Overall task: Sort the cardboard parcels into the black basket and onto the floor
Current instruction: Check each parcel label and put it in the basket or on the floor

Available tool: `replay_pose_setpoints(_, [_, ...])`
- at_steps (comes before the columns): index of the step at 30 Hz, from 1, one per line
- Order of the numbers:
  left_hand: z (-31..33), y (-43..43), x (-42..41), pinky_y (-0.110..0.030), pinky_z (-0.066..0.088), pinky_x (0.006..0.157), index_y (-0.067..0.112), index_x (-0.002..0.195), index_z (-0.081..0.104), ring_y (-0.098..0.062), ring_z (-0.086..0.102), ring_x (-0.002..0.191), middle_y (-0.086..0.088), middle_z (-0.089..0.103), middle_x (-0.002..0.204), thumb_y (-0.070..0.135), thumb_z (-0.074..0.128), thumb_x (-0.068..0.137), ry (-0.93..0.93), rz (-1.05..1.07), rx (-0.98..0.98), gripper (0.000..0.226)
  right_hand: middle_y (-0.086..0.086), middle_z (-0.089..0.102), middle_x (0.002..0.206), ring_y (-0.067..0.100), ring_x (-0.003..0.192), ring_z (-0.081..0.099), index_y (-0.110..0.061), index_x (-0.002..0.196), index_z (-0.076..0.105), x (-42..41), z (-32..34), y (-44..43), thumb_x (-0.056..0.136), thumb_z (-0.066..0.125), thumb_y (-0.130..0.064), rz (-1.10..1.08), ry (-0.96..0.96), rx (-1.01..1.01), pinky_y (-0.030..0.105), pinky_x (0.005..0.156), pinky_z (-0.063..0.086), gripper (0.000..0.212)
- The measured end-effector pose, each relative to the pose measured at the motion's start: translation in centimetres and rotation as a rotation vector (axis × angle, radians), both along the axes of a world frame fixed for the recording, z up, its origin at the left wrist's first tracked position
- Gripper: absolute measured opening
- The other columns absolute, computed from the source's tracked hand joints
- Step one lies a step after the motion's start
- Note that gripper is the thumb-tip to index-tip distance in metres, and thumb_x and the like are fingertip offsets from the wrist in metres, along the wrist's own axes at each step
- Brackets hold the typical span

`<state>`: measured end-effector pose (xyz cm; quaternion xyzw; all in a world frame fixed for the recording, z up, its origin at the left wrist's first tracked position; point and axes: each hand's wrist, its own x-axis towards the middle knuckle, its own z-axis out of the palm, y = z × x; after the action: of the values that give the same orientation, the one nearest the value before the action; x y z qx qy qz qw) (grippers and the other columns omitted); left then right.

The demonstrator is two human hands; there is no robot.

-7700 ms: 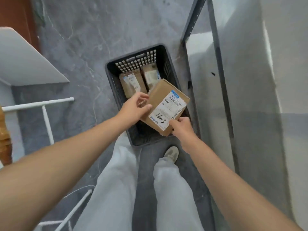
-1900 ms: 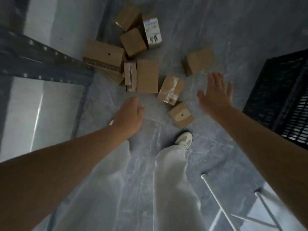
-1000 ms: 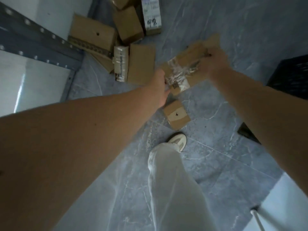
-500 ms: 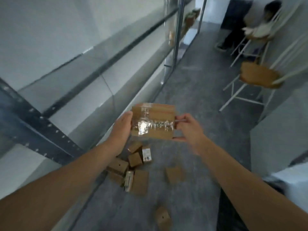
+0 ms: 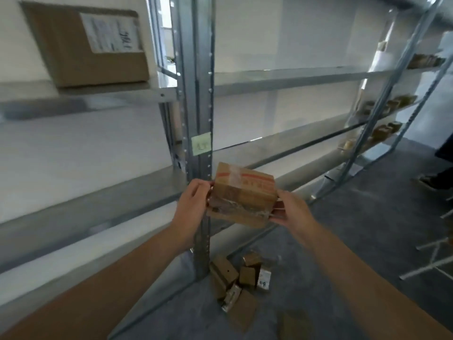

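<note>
Your left hand (image 5: 193, 204) and right hand (image 5: 290, 209) each grip one end of the small brown taped cardboard box (image 5: 242, 195), held up by the grey metal shelf (image 5: 98, 200), probably so you can check it.

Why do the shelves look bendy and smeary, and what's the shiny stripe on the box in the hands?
Head view: the wide lens bows the grey metal shelves; motion smears them and the big brown cardboard box up left; the small brown cardboard parcel between left hand and right hand looks sharper, its clear tape catching light.
</note>
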<state>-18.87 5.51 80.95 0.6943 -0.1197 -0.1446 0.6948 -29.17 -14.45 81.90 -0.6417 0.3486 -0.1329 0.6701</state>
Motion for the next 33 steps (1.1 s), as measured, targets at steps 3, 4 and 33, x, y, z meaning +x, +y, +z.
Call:
replay_pose_setpoints(3, [0.1, 7.2, 0.0, -0.051, 0.052, 0.096, 0.028, 0.078, 0.066, -0.025, 0.068, 0.097, -0.007, 0.071, 0.096, 0.036, 0.056, 0.096, 0.007, 0.120, -0.016, 0.022, 0.009, 0.071, 0.108, 0.021, 0.101, 0.068, -0.015, 0.115, 0.064, 2.1, 0.5, 6.0, 0.101, 0.049, -0.026, 0.166, -0.023, -0.011, 0.036, 0.091, 0.056, 0.023])
replay_pose_setpoints(4, [0.2, 9.3, 0.0, -0.052, 0.053, 0.095, 0.029, 0.073, 0.066, -0.025, 0.068, 0.094, -0.006, 0.071, 0.092, 0.042, 0.060, 0.091, -0.001, 0.178, -0.002, 0.022, 0.008, 0.072, 0.107, 0.020, 0.101, 0.068, -0.015, 0.114, 0.065, 2.7, 0.9, 7.8, 0.100, 0.051, -0.025, 0.227, -0.013, -0.018, 0.036, 0.092, 0.056, 0.022])
replay_pose_setpoints(33, [5.9, 26.9, -9.0, -0.034, 0.047, 0.106, 0.022, 0.124, 0.067, -0.009, 0.063, 0.116, 0.007, 0.066, 0.124, -0.008, 0.065, 0.086, -0.317, 0.612, 0.036, 0.048, 0.008, 0.077, 0.098, 0.024, 0.093, 0.074, -0.012, 0.110, 0.070, 9.1, 7.1, 22.7, 0.103, 0.047, -0.035, 0.907, -0.202, 0.141, 0.041, 0.083, 0.060, 0.034])
